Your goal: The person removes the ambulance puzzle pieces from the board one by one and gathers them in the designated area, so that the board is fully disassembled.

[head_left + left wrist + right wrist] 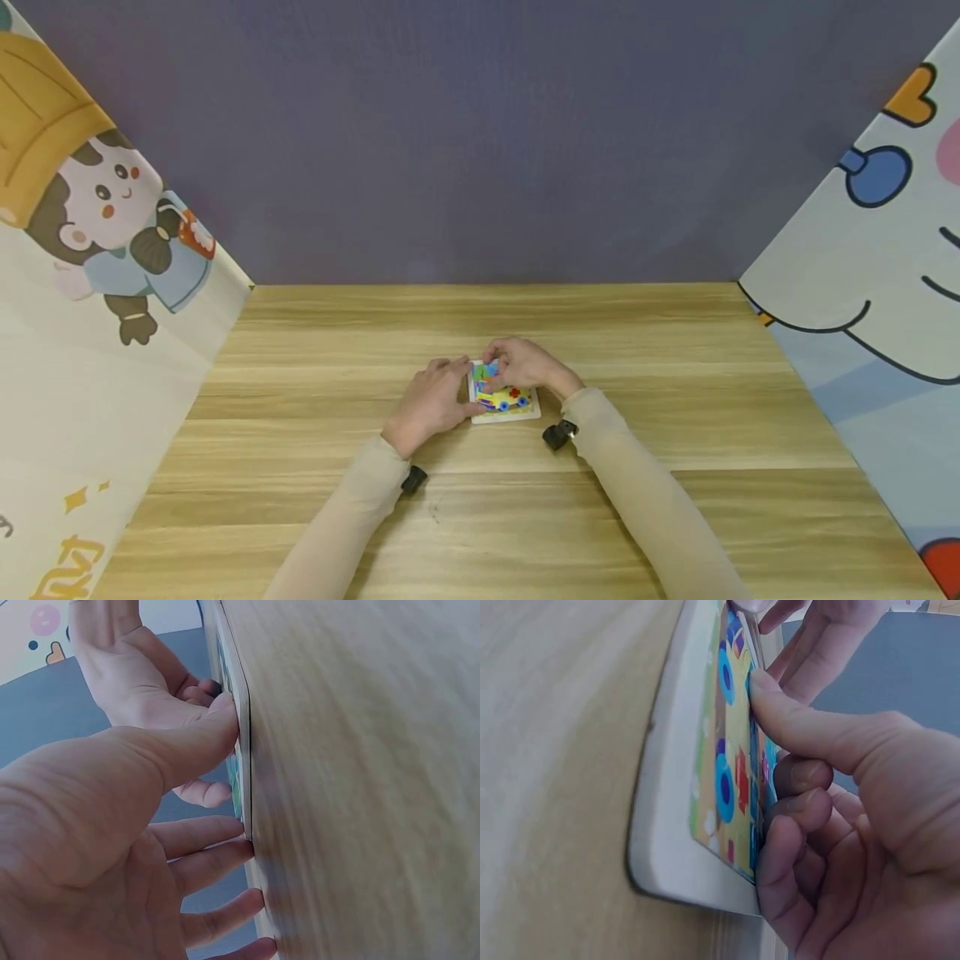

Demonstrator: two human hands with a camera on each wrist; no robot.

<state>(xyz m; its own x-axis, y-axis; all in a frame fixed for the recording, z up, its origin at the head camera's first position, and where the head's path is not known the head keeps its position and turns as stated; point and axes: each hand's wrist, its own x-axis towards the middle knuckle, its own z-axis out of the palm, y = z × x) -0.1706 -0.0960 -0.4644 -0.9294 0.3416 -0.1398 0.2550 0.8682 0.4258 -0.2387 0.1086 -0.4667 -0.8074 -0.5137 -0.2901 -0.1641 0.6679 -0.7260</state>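
A small picture puzzle in a pale rounded frame lies on the table, showing a yellow vehicle with blue wheels and a red cross. My left hand is at its left side. The thumb touches the frame near the lower left corner, and the nearly straight fingers reach along the left edge to the tabletop. Over the upper right part of the picture is my right hand. In the right wrist view its thumb presses on the picture face, with curled fingers close by; I cannot tell whether they pinch a piece.
The wood-grain table stretches around the puzzle to a dark back panel. Side panels with cartoon prints stand at left and right. A dark wrist camera sits on the right sleeve, and another on the left.
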